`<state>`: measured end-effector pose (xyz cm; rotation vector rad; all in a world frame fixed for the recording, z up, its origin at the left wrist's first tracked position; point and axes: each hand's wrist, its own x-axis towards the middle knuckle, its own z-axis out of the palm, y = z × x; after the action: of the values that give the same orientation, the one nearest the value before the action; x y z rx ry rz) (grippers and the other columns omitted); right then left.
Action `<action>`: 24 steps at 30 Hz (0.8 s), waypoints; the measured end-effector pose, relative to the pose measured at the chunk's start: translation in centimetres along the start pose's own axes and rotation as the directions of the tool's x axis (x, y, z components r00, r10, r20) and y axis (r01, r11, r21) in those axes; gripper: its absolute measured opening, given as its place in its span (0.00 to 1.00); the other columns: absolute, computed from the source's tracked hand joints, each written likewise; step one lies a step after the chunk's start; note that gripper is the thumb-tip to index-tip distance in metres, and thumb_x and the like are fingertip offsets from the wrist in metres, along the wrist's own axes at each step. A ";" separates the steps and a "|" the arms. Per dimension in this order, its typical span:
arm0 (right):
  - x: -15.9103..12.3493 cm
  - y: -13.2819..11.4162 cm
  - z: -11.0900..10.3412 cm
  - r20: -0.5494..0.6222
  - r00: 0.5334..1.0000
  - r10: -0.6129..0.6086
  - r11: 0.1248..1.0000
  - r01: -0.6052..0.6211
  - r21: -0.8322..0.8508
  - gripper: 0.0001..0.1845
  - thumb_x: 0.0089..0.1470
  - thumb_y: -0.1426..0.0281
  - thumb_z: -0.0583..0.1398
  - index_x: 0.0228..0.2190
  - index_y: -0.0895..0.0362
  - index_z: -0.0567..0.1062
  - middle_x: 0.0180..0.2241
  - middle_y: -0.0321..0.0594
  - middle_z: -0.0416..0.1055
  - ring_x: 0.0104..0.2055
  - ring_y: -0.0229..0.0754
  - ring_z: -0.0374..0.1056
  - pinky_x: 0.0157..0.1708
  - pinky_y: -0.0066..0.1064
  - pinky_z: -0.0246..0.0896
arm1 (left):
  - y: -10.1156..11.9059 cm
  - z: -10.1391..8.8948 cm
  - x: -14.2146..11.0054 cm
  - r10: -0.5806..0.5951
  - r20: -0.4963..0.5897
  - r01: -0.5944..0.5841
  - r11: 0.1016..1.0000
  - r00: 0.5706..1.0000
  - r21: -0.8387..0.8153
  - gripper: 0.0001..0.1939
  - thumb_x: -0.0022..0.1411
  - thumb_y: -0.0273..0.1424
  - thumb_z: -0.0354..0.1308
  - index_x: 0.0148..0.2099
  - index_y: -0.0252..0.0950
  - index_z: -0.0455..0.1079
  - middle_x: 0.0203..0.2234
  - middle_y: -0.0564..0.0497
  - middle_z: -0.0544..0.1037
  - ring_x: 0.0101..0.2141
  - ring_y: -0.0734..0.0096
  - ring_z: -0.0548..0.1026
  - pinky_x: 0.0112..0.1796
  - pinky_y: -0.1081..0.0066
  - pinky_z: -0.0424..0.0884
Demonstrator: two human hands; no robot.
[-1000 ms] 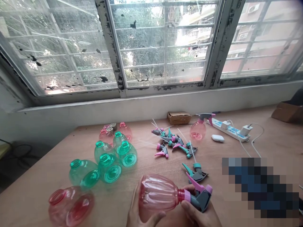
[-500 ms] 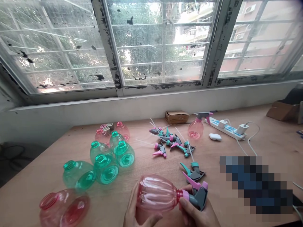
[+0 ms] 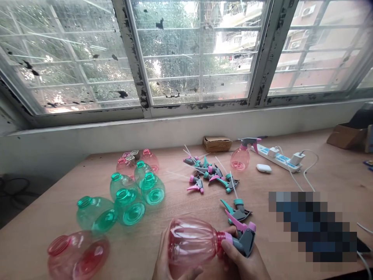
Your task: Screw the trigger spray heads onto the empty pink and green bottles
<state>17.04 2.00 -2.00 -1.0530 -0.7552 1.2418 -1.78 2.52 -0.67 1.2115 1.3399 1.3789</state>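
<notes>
A clear pink spray bottle (image 3: 192,239) lies sideways between my hands, its neck pointing right. My left hand (image 3: 163,256) is wrapped round the bottle's base end, with the thumb underneath. My right hand (image 3: 241,256) grips the pink collar of a grey and pink trigger sprayer (image 3: 247,237) at the bottle's neck. Whether the collar is fully seated on the thread I cannot tell. Just beyond lies a loose green and grey trigger sprayer (image 3: 239,212). Nearest on the left is an open pink bottle (image 3: 78,252).
Several green bottles (image 3: 129,206) stand at the left. A pile of trigger sprayers (image 3: 211,171) lies mid-table. Behind are a small cardboard box (image 3: 217,144), an assembled pink spray bottle (image 3: 240,157), a power strip (image 3: 276,157) and a white case (image 3: 264,168). A pixelated dark object (image 3: 314,229) lies right.
Both hands keep their hold on the bottle and sprayer. The bottle has shifted very slightly, and the whole view has moved a touch.
</notes>
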 end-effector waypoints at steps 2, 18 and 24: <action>0.1 -0.1 0.1 0.003 1.000 -0.013 1.000 0.013 0.012 0.23 0.44 0.52 0.71 0.26 0.58 0.74 0.18 0.38 0.74 0.18 0.39 0.69 0.20 0.27 0.62 | 0.1 0.2 0.0 0.027 0.010 -0.028 0.999 1.000 0.020 0.50 0.35 0.45 0.77 0.61 0.39 0.67 0.59 0.40 0.71 0.61 0.40 0.66 0.63 0.52 0.59; -0.1 -0.3 0.2 0.001 1.000 -0.026 0.998 0.026 0.057 0.21 0.46 0.53 0.71 0.27 0.58 0.74 0.17 0.36 0.72 0.18 0.38 0.66 0.21 0.28 0.63 | 0.5 0.1 -0.2 0.016 0.043 -0.016 1.000 0.999 -0.008 0.50 0.38 0.45 0.76 0.64 0.42 0.65 0.60 0.42 0.70 0.64 0.42 0.62 0.64 0.52 0.56; -0.3 -0.6 0.5 0.010 1.000 -0.006 0.999 0.006 0.032 0.23 0.42 0.53 0.72 0.29 0.58 0.76 0.18 0.37 0.73 0.18 0.40 0.68 0.20 0.29 0.64 | 0.6 0.0 -0.3 0.003 0.018 -0.002 1.000 1.000 -0.031 0.54 0.36 0.45 0.77 0.65 0.40 0.63 0.58 0.39 0.73 0.62 0.39 0.64 0.60 0.51 0.64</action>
<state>16.79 1.84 -1.28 -1.0182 -0.7440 1.2512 -1.72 2.23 -0.12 1.2029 1.3000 1.3823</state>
